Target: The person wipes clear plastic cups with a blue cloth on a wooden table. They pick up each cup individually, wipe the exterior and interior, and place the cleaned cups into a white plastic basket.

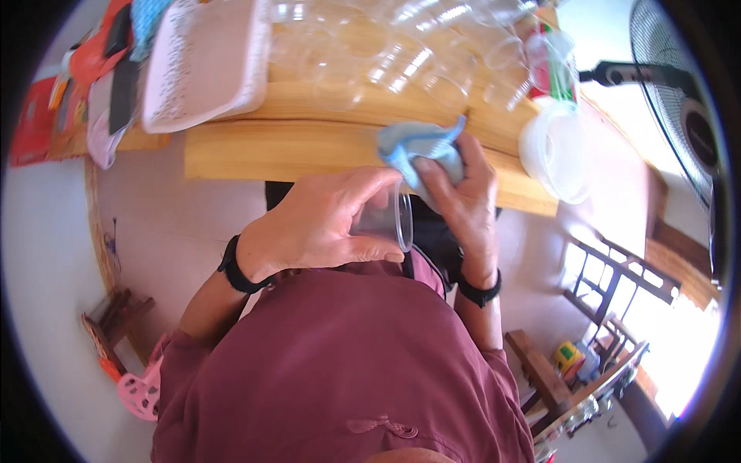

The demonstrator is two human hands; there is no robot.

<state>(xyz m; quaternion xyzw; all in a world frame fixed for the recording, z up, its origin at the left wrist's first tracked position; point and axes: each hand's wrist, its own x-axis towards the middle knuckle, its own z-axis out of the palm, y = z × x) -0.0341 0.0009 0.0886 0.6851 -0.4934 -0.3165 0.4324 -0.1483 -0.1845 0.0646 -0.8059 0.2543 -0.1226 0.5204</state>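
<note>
A clear plastic cup (376, 223) lies on its side in my left hand (315, 223), its round rim turned to the right. The fingers wrap behind it and the thumb runs along its near side. My right hand (463, 185) grips a bunched light-blue cloth (419, 144) just above and to the right of the cup's rim. Both hands are in front of the near edge of a wooden table (278, 147), above my lap. Several clear cups (399, 63) lie and stand close together on the far part of the table.
On the left stands a white perforated plastic basket (202, 75). Translucent round tubs (558, 153) sit at the table's right edge. A fan (683, 110) stands beyond them. Wooden stools or frames (538, 370) are low on the right, with a pink plastic item (142, 388) low on the left.
</note>
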